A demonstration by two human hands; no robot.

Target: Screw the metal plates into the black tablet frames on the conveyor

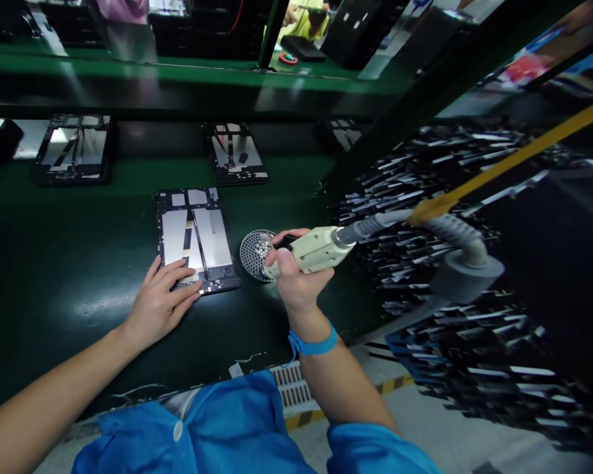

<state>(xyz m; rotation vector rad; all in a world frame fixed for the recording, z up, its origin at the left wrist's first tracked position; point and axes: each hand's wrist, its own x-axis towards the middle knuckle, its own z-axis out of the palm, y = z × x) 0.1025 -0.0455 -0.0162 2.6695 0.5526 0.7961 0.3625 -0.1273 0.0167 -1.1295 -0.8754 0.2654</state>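
Observation:
An opened tablet body (196, 238) with bare metal plates lies on the dark green bench (54, 263) in front of me. My left hand (161, 303) rests flat on its near left corner, fingers stretched out. My right hand (291, 270) is wrapped round a cream electric screwdriver (316, 249) with a grey cable trailing to the right. The tool's front end points at a round perforated screw tray (255, 253) just right of the tablet. A blue strap circles my right wrist.
Further opened tablet bodies (74, 148) (237, 153) lie on the belt behind. A rack of stacked parts (449, 263) fills the right side. A yellow cord (514, 158) crosses above it. Another person's yellow sleeve (304, 20) shows far back.

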